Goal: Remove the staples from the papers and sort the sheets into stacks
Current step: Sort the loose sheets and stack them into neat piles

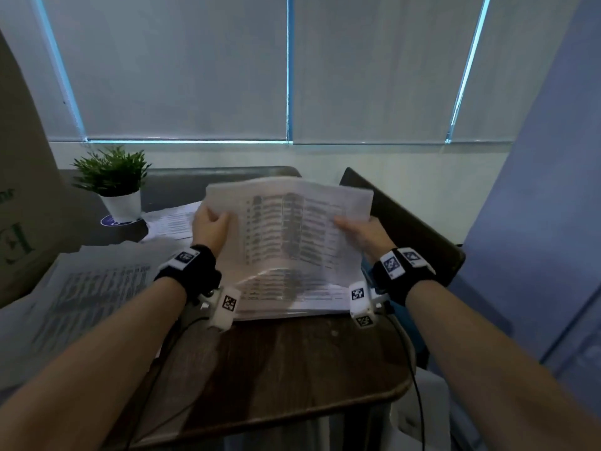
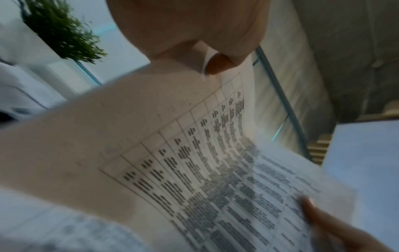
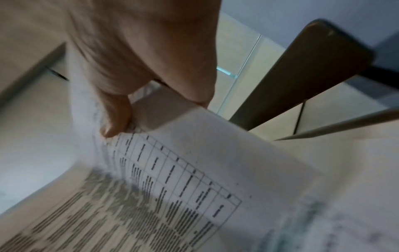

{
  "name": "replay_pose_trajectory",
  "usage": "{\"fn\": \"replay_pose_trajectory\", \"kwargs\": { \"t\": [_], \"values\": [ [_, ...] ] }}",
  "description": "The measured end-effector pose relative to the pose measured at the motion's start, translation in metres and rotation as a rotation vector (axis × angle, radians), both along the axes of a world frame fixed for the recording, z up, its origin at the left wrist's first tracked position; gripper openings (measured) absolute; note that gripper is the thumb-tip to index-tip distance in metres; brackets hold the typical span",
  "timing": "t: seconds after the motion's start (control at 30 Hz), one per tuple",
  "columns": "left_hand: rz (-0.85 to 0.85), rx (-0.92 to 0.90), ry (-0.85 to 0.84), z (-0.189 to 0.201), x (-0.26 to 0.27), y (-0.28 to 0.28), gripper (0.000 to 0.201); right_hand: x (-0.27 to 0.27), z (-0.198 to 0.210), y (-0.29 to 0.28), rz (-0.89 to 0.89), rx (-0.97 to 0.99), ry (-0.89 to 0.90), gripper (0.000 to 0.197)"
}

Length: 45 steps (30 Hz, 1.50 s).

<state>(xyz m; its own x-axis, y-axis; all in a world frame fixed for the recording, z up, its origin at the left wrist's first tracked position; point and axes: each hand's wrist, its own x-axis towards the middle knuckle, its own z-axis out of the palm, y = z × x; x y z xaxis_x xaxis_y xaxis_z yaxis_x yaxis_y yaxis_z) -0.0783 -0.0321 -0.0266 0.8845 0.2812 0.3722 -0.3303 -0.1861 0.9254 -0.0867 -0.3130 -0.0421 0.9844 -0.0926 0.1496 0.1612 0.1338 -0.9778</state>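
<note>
- An office or meeting room, by the look of it.
- Grey roller blinds (image 1: 182,66) cover a wide row of windows.
- A dark wooden table (image 1: 292,362) carries printed table sheets (image 1: 292,229) and further printed papers (image 1: 87,294).
- A small potted plant (image 1: 113,180) in a white pot stands on the table.
- A dark chair back (image 1: 406,219) stands at the right.

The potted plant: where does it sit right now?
In the head view the potted plant stands far left on the table, beyond the left hand, beside loose papers.
</note>
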Motion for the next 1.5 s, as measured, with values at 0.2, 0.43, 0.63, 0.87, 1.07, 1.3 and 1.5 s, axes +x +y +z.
{"fn": "replay_pose_trajectory", "kwargs": {
  "t": [0.2, 0.43, 0.63, 0.87, 1.07, 1.3, 1.5],
  "values": [
    [0.020, -0.095, -0.043, 0.008, 0.011, 0.010, 0.034, 0.003, 0.007, -0.007, -0.035, -0.020, -0.062, 0.019],
    [-0.075, 0.015, 0.324, -0.063, 0.026, 0.017, 0.037, 0.010, -0.054, -0.007, -0.082, -0.180, 0.141, 0.034],
    [0.066, 0.286, 0.356, -0.039, 0.035, 0.025, 0.027, 0.020, -0.037, -0.009, -0.362, -0.376, 0.086, 0.056],
    [-0.003, 0.626, 0.639, -0.070, 0.024, 0.038, 0.005, 0.015, -0.064, -0.001, -0.334, -0.965, 0.464, 0.045],
    [0.035, 0.492, 0.635, -0.039, 0.016, 0.085, 0.008, 0.021, -0.021, 0.059, -0.303, -0.987, 0.263, 0.060],
    [0.303, 0.527, 0.799, -0.040, -0.034, 0.220, 0.039, 0.000, -0.017, 0.226, 0.356, -0.652, 0.228, 0.049],
    [0.384, 0.523, 0.912, -0.065, -0.077, 0.267, 0.066, -0.011, -0.027, 0.315, 0.554, -0.765, 0.382, 0.049]
  ]
}}
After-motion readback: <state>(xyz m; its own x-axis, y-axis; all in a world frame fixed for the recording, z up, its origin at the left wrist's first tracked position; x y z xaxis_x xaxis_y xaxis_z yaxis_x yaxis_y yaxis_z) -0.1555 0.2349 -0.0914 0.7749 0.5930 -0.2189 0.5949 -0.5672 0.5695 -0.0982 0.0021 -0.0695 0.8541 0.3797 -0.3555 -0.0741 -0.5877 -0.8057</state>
